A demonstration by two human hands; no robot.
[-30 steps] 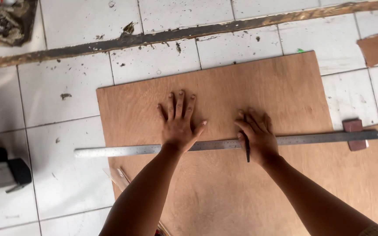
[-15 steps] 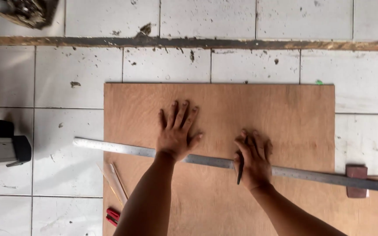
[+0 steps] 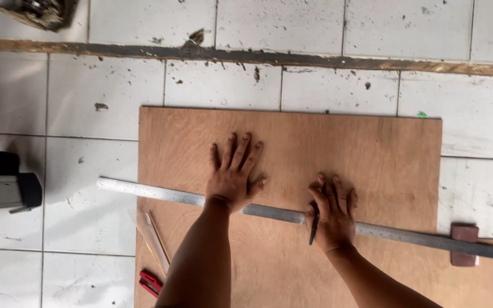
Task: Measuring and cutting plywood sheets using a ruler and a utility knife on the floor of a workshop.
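A brown plywood sheet [image 3: 343, 148] lies flat on the white tiled floor. A long metal ruler [image 3: 155, 192] runs across it from left to right, ending in a dark block [image 3: 464, 244]. My left hand [image 3: 234, 174] is spread flat, palm down, on the sheet with its heel on the ruler. My right hand [image 3: 332, 211] rests on the ruler further right, with a thin dark pen or marker [image 3: 314, 225] held between its fingers, tip toward me.
A thin wooden strip [image 3: 154, 239] and a red-handled tool [image 3: 150, 283] lie at the sheet's lower left. Grey bars [image 3: 4, 185] jut in from the left edge. A dark wooden batten [image 3: 246, 57] crosses the floor above. Debris [image 3: 41, 12] sits top left.
The view has shifted, so the sheet now sits lower and squarer in frame. The ruler's right end has tilted downward. Both hands stay pressed on the ruler and sheet.
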